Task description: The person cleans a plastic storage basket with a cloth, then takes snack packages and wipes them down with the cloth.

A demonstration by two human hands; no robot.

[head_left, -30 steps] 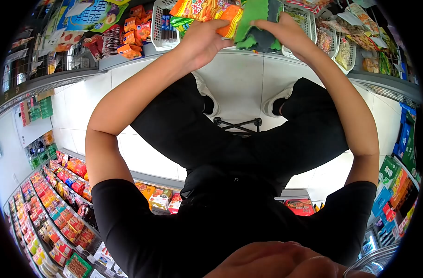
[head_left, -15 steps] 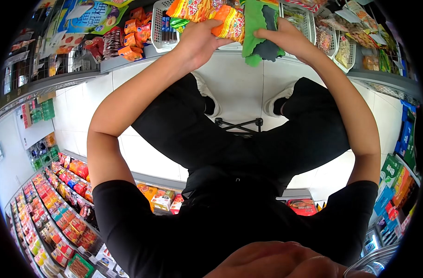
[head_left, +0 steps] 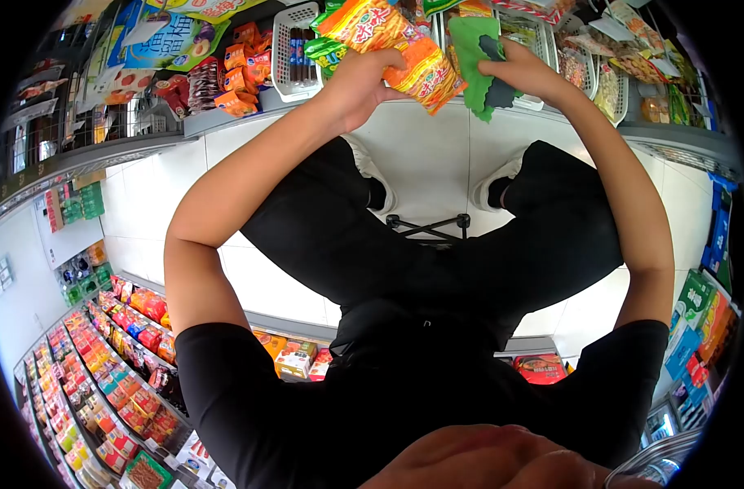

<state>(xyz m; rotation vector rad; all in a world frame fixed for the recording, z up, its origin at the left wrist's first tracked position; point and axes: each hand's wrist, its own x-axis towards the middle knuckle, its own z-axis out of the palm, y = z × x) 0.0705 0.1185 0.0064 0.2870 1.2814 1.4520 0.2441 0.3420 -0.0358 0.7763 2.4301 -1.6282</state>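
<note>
- Left hand (head_left: 359,85) of the person holds on to a shiny orange snack bag with yellow and white parts (head_left: 427,73). Its thumb and fingers pinch the bag's left side.
- Another shiny orange snack bag with red writing (head_left: 365,24) sits just up and to the left of the first one, close against it. I cannot tell if the two are joined.
- Right hand (head_left: 525,72) grips a soft green and dark grey cloth with wavy edges (head_left: 472,65). Its fingers press on the grey part, and the cloth hangs down in folds.
- The cloth is just beside the right end of the held bag. I cannot tell if they touch.
- Both hands are up at the front of a grey store shelf (head_left: 213,122), over its edge.
- Left of the bags is a white plastic basket with holes (head_left: 280,61). Long dark packs (head_left: 303,67) stand in it, and a shiny green bag (head_left: 326,50) is at its right side.
- Small orange packs (head_left: 236,80) lie in a pile left of the basket.
- Below the hands are a white tile floor (head_left: 429,155), white shoes (head_left: 377,175) and black pants (head_left: 323,212).
</note>
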